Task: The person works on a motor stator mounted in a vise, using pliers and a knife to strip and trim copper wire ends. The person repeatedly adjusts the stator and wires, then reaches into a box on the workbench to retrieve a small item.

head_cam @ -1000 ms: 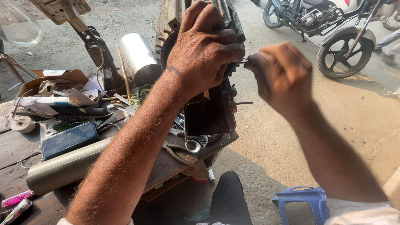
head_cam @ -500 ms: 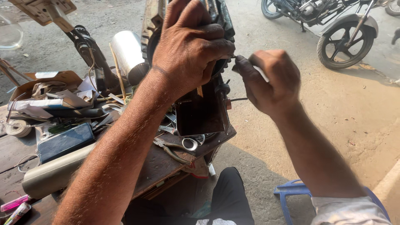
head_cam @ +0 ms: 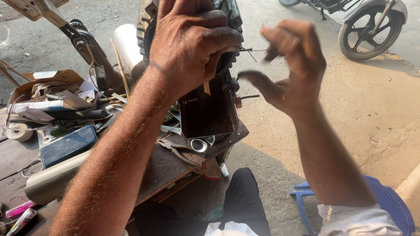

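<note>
Outdoors, at a worn wooden workbench. Left hand clamped around the top of a dark, greasy metal machine, boxy below and toothed at the upper rim, standing upright at the bench edge. Right hand just beside it, blurred, fingers spread wide, holding nothing; a thin wire sticks out between the two hands. Steel scissors and pliers lie at the machine's foot. Flat dark phone and a dull grey tube further left
</note>
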